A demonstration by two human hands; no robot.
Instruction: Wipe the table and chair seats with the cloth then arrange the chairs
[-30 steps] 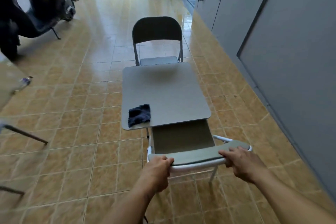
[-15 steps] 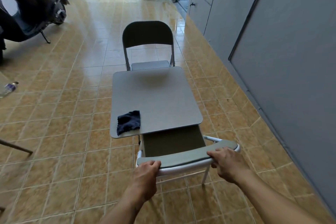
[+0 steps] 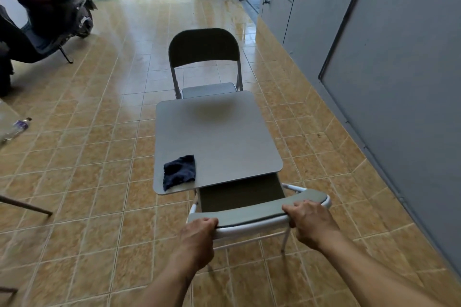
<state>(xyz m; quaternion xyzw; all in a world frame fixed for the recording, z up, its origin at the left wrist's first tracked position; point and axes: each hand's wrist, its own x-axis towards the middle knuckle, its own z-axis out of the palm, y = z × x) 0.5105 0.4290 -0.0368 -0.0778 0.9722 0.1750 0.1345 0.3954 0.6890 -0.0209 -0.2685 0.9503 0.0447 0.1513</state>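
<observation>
- I am gripping the padded top of the near chair with both hands: my left hand is curled over its left end, and my right hand is clamped over the top toward the right end.
- The near chair's backrest is showing as a grey cushioned bar on a rounded white metal tube, with a dull olive seat below it, partly tucked under the table.
- The table is sitting square with rounded corners, its top a smooth matte grey with a soft shadow toward the far side.
- The cloth is lying crumpled on the table's near left corner, dark navy and nubbly, one corner hanging just past the edge.
- The far chair is standing across the table, facing me, with a dark curved backrest, thin pale metal legs and a grey seat meeting the table's far edge.
- The floor is gleaming in glossy tan tiles laid in a grid; a grey panelled wall is running along the right.
- A scooter is parked far left, and a clear plastic bottle is lying at the left edge.
- Compared with a second ago, my hands are holding the same grip, the cloth is lying where it was, and the view is sitting slightly further left.
</observation>
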